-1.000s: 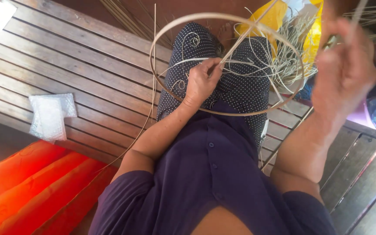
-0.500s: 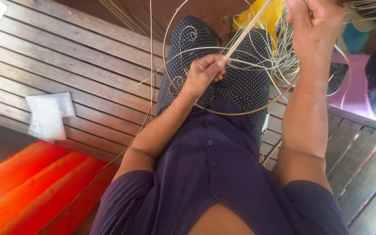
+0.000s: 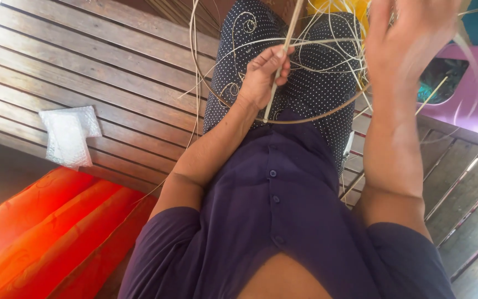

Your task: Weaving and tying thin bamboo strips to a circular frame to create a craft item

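Observation:
I sit on a slatted wooden platform [image 3: 112, 83] with a round hoop of thin cane [image 3: 305, 119] lying over my lap, which is covered by dark dotted cloth. My left hand [image 3: 264, 75] is closed on a pale flat cane strip [image 3: 283, 52] that slants up from the hoop's near rim. My right hand [image 3: 410, 39] is raised at the upper right, blurred, fingers bent among loose thin strands [image 3: 355, 61] that fan out from the hoop. Whether it grips a strand is unclear.
A crumpled clear plastic bag [image 3: 67, 135] lies on the slats to the left. An orange-red mat [image 3: 45, 232] fills the lower left. A pink plastic thing [image 3: 471, 94] and something yellow [image 3: 333, 8] sit beyond my knees at the upper right.
The view has shifted, so hoop and lap sit higher in the picture. My right hand swung from the far right to high over the hoop. My left hand keeps hold of the strip.

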